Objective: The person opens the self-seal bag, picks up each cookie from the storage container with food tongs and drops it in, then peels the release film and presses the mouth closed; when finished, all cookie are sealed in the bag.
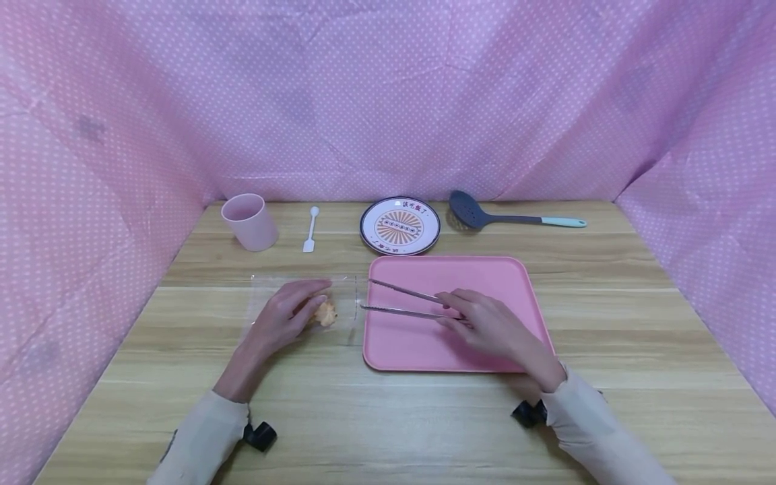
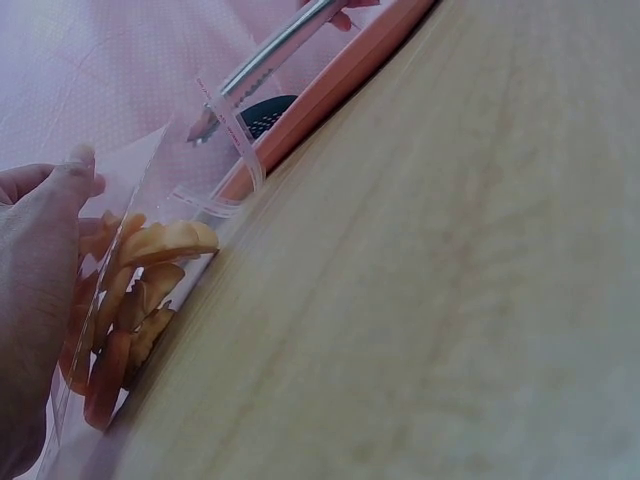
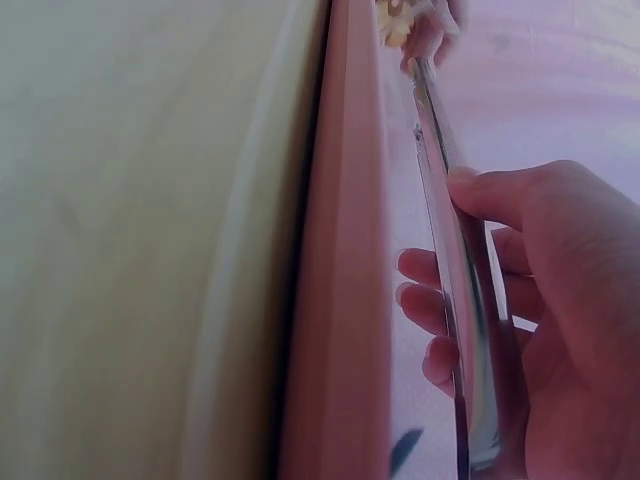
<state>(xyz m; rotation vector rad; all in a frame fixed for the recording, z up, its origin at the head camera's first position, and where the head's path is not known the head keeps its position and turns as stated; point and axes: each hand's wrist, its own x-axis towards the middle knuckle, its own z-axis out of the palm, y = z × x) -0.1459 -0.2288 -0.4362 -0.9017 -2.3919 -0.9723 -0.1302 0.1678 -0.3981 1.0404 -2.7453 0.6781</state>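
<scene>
A clear zip bag (image 1: 344, 286) lies on the table, left of the pink tray (image 1: 418, 350). Inside it, the left wrist view shows several curved orange-brown food pieces (image 2: 165, 243). My left hand (image 1: 287, 313) is over the bag and pinches its upper film, which stands raised from the food. Metal tongs (image 1: 403, 311) are in my right hand (image 1: 488, 323), thumb on one arm and fingers round the other. The tongs stand spread above the tray, tips pointing left at the bag's zip end, with nothing between them.
Along the back stand a pink cup (image 1: 251, 225), a small white spoon (image 1: 311, 230), a round patterned plate (image 1: 400, 226) and a dark slotted spoon (image 1: 479, 214) with a mint handle. The plate is right at the tray's back edge. Pink dotted cloth (image 1: 388, 101) hangs behind the table.
</scene>
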